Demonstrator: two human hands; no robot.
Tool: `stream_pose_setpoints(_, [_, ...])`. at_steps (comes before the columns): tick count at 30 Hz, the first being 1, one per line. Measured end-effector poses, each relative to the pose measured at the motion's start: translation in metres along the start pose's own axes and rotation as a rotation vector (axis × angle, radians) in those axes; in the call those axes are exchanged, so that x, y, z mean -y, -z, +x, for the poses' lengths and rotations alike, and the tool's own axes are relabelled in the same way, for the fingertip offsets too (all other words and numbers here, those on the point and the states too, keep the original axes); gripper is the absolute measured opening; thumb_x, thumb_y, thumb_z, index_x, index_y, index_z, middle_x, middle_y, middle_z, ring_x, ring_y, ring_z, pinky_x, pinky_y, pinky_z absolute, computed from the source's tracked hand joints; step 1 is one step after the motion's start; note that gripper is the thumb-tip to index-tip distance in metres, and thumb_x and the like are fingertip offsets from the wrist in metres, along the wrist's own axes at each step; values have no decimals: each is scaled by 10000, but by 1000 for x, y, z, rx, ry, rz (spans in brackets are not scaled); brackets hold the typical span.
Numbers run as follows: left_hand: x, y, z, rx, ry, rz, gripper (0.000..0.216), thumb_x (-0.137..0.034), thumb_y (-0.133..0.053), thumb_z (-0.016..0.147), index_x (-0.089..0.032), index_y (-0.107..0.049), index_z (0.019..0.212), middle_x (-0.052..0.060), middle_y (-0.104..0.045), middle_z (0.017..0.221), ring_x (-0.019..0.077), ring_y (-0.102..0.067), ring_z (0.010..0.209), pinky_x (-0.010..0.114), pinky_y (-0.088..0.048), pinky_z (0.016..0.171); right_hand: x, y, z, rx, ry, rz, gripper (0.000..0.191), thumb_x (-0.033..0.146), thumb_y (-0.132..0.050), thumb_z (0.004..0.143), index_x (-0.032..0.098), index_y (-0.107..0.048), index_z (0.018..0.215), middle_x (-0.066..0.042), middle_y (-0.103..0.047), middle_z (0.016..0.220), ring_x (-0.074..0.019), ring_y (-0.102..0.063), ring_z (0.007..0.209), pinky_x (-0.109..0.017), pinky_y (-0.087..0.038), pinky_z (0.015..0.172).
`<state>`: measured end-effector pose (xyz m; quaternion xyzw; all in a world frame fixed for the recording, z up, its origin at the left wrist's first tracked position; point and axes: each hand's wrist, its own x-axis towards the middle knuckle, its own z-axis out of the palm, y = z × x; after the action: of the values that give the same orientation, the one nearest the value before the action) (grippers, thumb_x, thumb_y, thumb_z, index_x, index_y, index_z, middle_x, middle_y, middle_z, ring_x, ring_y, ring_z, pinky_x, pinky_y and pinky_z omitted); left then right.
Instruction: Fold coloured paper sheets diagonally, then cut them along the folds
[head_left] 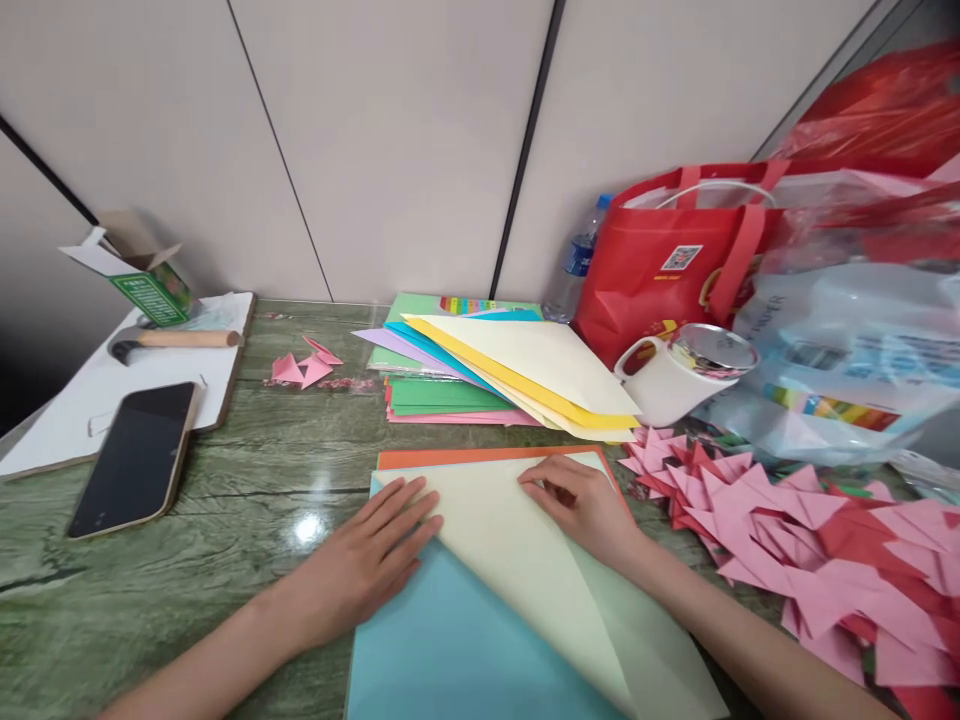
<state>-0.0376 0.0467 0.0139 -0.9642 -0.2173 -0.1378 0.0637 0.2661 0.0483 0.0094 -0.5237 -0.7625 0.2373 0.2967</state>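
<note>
A pale cream sheet of paper (495, 540) lies folded over at a slant in front of me. Beneath it is a blue sheet (450, 640), and an orange sheet (420, 460) shows along the far edge. My left hand (375, 555) rests flat with fingers spread, its fingertips on the cream sheet's left corner. My right hand (585, 505) is curled, thumb and forefinger pinched together at the far part of the cream flap. Whatever lies under its palm is hidden.
Behind the sheets sits a stack of coloured paper (510, 360). Pink and red folded paper pieces (810, 540) heap at right, near a white mug (667, 380) and red bag (667, 260). At left are a phone (135, 455), a hammer (176, 340) and small pink folded pieces (304, 368).
</note>
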Motion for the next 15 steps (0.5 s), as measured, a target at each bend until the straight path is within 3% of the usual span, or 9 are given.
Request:
stream_pose_setpoints(4, [-2,-1,-5,79,-7,25,496,-99,-472,891,-136,-386,1378,92,-398,1448,306,-221,1382,561,-264,1100,-2,-2,1,-5,-35,1,232,322,-495,906,188,-681,875,-42,-636,744,-123,-531,553,-240,-401,500])
stream_pose_setpoints(15, [-5,2,-4,36,62,50,419,-156,-414,923,-139,-454,1340,119,-450,1408,283,-319,1349,517,-248,1112,-7,-2,3,-13,-31,-74,200,321,-507,906,209,-673,902,-35,-630,727,-121,-523,522,-247,-407,485])
